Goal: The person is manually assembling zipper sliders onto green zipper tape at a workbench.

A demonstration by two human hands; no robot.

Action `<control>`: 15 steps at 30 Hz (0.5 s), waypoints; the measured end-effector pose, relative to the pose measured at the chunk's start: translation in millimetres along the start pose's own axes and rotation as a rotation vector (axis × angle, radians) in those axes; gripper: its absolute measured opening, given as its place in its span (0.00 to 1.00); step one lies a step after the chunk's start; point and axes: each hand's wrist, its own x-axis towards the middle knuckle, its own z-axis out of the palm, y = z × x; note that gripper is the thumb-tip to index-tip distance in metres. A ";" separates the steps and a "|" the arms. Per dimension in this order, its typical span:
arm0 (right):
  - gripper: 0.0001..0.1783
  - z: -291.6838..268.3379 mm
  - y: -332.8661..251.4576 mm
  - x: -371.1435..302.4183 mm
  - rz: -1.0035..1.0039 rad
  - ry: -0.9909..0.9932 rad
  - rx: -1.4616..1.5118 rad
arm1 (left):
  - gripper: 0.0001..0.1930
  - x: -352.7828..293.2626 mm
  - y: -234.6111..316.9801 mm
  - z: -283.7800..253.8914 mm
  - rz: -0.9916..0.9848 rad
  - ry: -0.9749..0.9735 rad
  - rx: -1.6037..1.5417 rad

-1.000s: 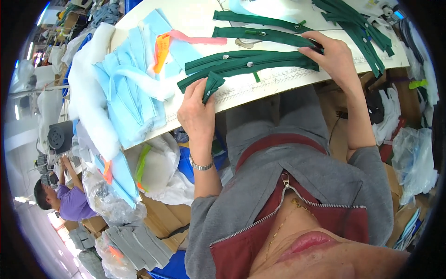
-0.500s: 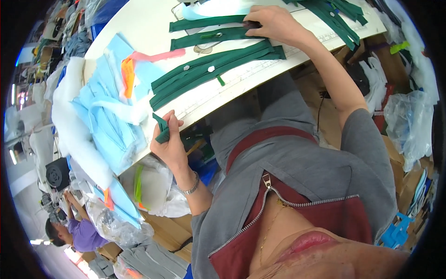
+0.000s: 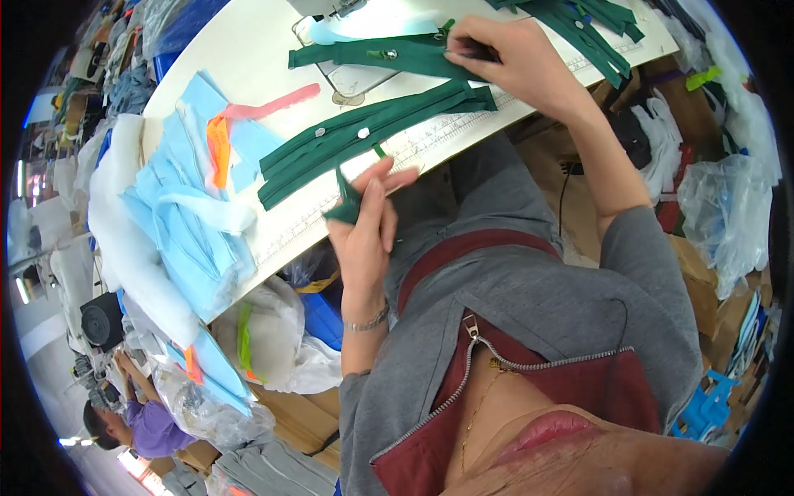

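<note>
My left hand [image 3: 364, 236] is closed around a small folded piece of green fabric [image 3: 343, 207], its index finger stretched out, over the table's front edge. My right hand [image 3: 525, 66] is farther off, fingertips pinched at the right end of a green zipper strip [image 3: 347, 53]. Something dark shows inside its curled fingers, too shaded to name. A small metal pull sits on that strip. Between my hands, another bundle of green zipper strips [image 3: 331, 149] lies slantwise on the white table [image 3: 285, 236], with two small white spots on it and a green tab below.
Light blue fabric pieces [image 3: 186, 215] with an orange strip [image 3: 218, 149] and a pink strip [image 3: 277, 100] cover the table's left. White padding [image 3: 112, 223] lines that side. More green strips [image 3: 579, 37] hang over the right edge. A person in purple [image 3: 153, 426] is at lower left.
My left hand has moved right and up with the green fabric piece, its index finger now extended. The two far strips, apart before, now overlap under my right hand. The view has shifted slightly.
</note>
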 end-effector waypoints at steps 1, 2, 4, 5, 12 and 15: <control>0.08 4.8 -4.2 -9.9 -0.047 0.065 0.037 | 0.16 5.2 2.4 8.8 -0.032 -0.033 -0.096; 0.08 7.1 -12.0 -19.3 -0.101 0.093 0.098 | 0.19 11.3 1.7 13.7 -0.061 -0.078 -0.160; 0.09 12.8 -21.7 -41.4 -0.180 0.098 0.145 | 0.20 22.9 2.8 23.1 -0.109 -0.091 -0.313; 0.09 16.2 -26.7 -51.7 -0.216 0.094 0.189 | 0.20 25.8 4.9 25.7 -0.127 -0.078 -0.369; 0.11 48.1 -29.2 -108.9 -0.258 -0.094 0.343 | 0.14 31.8 -0.4 24.1 -0.047 -0.025 -0.368; 0.08 53.5 -28.0 -110.6 -0.136 -0.071 0.508 | 0.11 21.5 -8.7 26.6 -0.042 0.032 -0.192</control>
